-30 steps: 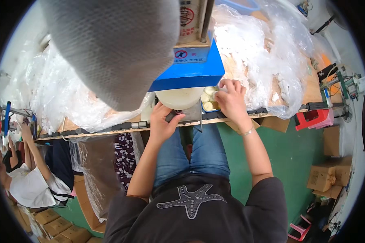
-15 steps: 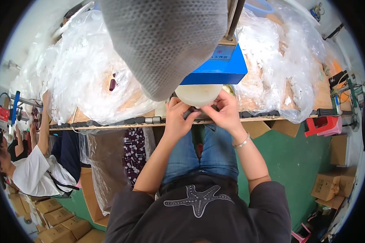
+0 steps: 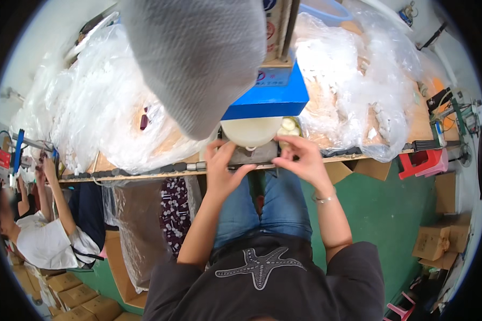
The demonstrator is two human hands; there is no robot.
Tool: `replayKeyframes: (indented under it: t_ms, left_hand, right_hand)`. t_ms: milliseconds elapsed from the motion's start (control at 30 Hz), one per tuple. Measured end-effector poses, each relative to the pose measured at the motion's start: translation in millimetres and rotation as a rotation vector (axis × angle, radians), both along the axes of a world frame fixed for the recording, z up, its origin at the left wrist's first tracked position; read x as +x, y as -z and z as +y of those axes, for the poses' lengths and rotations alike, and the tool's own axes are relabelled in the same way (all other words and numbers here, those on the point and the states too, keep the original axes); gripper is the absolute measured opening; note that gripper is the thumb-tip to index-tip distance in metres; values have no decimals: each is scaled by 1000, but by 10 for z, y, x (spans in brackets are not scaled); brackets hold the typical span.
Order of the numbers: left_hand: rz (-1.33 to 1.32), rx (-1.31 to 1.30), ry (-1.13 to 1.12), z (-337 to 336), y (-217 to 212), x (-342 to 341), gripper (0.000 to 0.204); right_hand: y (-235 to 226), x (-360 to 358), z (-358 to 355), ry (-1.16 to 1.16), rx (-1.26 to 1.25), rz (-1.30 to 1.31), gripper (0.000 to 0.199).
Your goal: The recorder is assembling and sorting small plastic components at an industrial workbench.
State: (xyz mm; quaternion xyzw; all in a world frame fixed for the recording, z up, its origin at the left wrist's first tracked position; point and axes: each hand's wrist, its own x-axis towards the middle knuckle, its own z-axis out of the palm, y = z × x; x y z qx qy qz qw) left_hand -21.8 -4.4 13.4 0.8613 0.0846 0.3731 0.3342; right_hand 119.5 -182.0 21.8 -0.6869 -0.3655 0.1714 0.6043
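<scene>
Both my hands are at the table's front edge, on either side of a grey metal block (image 3: 250,158) under a round off-white disc (image 3: 251,130). The disc sits beneath a blue machine housing (image 3: 273,99). A small pale ring-shaped piece (image 3: 250,148) shows at the disc's front rim. My left hand (image 3: 222,168) is left of the block, thumb and fingers apart with nothing visible between them. My right hand (image 3: 304,160) is on the other side, index finger and thumb apart, its other fingers curled. A container of white round pieces (image 3: 290,127) stands behind my right fingers.
Clear plastic bags with white pieces (image 3: 107,107) (image 3: 337,91) cover the table on both sides. A large grey cloth-like cover (image 3: 198,59) hangs close in front. Below the table is a bag of dark and white parts (image 3: 175,214). A co-worker (image 3: 59,235) sits at left.
My hands have moved apart from their earlier pinch around a small dark item under the disc. The grey block now shows between them, and the view has shifted slightly.
</scene>
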Motion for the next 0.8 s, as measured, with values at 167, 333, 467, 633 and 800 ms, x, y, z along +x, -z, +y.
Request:
replayKeyframes:
  t_ms: [167,333,467,633,800]
  left_hand:
    - [-48,-75,-60,56,181,-274,54]
    - [10,-94,-51,-93,78,-54,46]
    - [35,-70,-30,-49,194,136,36]
    - [-266,-556,79,-48,184,141,26]
    - [154,-318,-111,304,-317,-732,26]
  right_hand:
    - [-51,668,-520,438,52,-72,9]
    - [-45,1679,-36,538,-67,-504,15]
    - [226,2193,428,415,-384,-876,27]
    - [245,2117,492,358,-655,-952,25]
    - [142,2099,200,435,-245,-826,20]
